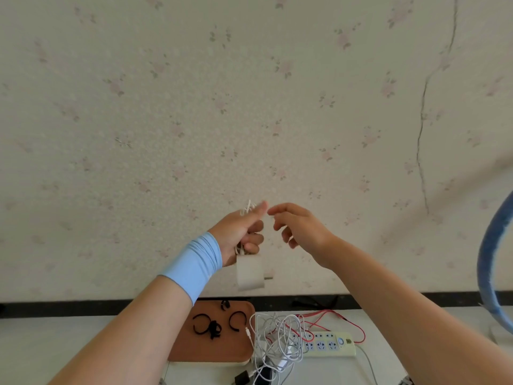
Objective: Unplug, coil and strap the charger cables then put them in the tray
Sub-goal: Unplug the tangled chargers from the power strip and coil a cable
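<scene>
Both hands are raised in front of the floral-papered wall (pixel 249 107), well above the tabletop (pixel 83 343).

Left hand (pixel 238 234), pale blue fabric wristband (pixel 194 262) at the wrist: fingers curled into a fist around the white charger cable (pixel 248 208), which is bundled in loops. The bundle's long axis runs near upright through the fist. Loop ends stick out at the top beside the thumb and at the bottom under the little finger.

The white square charger block (pixel 250 272) hangs just below the fist, close to upright and slightly tilted. A short stub at its lower right corner points right.

Right hand (pixel 301 227): fingers relaxed and loosely curved, forefinger tip just beside the left thumb tip. I cannot tell whether it touches the cable.

On the tabletop below:
- The brown rounded-corner tray (pixel 208 362) holds several black hook-and-loop straps (pixel 206 325), curled open.
- Just right of the tray lies a tangle of white cables (pixel 277 334), overlapping the left end of the pale green power strip (pixel 330 344).
- A thin red cable (pixel 333 318) loops behind and around the strip.
- A small black adapter (pixel 243 377) sits at the bottom edge.

A blue padded ring (pixel 491 259) is cut off at the right edge of the frame.
</scene>
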A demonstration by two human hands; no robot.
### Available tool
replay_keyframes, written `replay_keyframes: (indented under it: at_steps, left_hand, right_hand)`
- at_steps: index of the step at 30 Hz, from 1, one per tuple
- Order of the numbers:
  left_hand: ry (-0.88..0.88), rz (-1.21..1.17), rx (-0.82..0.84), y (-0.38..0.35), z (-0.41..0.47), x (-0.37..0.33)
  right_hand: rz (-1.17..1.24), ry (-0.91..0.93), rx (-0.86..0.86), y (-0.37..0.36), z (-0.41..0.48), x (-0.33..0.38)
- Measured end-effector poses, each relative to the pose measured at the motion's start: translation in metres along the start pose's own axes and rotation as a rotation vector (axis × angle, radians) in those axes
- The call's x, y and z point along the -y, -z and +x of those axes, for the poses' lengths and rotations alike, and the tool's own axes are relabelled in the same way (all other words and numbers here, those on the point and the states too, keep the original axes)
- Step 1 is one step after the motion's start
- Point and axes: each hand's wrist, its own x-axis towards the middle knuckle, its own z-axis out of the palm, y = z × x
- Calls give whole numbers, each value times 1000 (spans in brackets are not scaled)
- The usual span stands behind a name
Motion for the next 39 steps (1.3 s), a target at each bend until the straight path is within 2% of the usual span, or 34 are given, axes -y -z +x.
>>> replay_keyframes:
  at_steps: [4, 7, 13, 17, 19, 22, 28, 30, 34, 37, 39]
  left_hand:
    - [10, 342, 277, -9, -10, -3]
    - [49, 428, 343, -12, -9, 2]
    - [81, 444, 323, -4, 1, 9]
    - [79, 527, 172, -6, 5, 12]
    - [72, 650, 78, -2, 9, 14]
    - [95, 764, 62, 2, 10, 18]
    - [149, 490, 93, 16, 16, 37]
    - [120, 305, 75, 22, 19, 41]
    - [49, -175, 65, 40, 27, 40]
    - [-23, -459, 72, 52, 32, 41]
    - [-77, -520, 33, 58, 36, 45]
  right_hand:
    - [-19, 76, 81, 0, -3, 9]
    - [-171, 51, 95, -6, 0, 7]
    - [-108, -24, 182, 0, 3, 5]
    - [-99, -28, 173, 1, 6, 0]
    - [-80, -26, 143, 3, 8, -1]
    - [-130, -13, 132, 2, 9, -2]
    - [-354, 66, 21, -11, 21, -14]
    - [-294, 33, 72, -13, 23, -18]
    - [-54, -204, 309, -18, 28, -33]
    - [-137, -207, 403, -23, 29, -47]
    - [-126, -187, 399, -27, 30, -51]
